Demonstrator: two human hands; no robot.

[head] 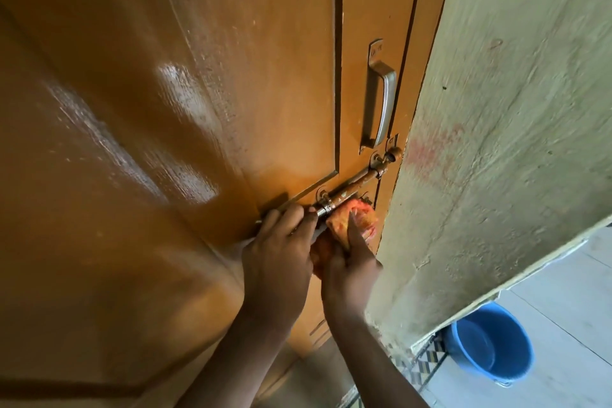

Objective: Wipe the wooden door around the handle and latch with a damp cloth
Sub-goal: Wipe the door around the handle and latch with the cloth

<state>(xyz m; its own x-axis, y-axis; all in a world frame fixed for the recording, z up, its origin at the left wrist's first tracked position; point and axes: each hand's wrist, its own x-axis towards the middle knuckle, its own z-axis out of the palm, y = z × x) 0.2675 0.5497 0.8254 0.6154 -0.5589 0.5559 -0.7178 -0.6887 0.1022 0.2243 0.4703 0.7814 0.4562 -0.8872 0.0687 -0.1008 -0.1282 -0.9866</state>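
Wooden door (165, 109) fills the frame, glossy, likely wet. Bucket (493, 343) at 4 o'clock, probably for rinsing. Handle (381, 103) at 1 o'clock, untouched. Left hand (281, 252) fingers curled closed on latch (347, 190) bar's near end, probably steadying it. Right hand (351, 262) closed around bunched cloth (352, 219), pressing under the bar. No writing readable.

You have one wooden door (165, 109) in front of you. On it you see one metal handle (381, 103) and one sliding latch (354, 187). There is one cloth (352, 220) and one blue bucket (493, 343). Two hands are in view: your left hand (278, 258) and your right hand (351, 268).
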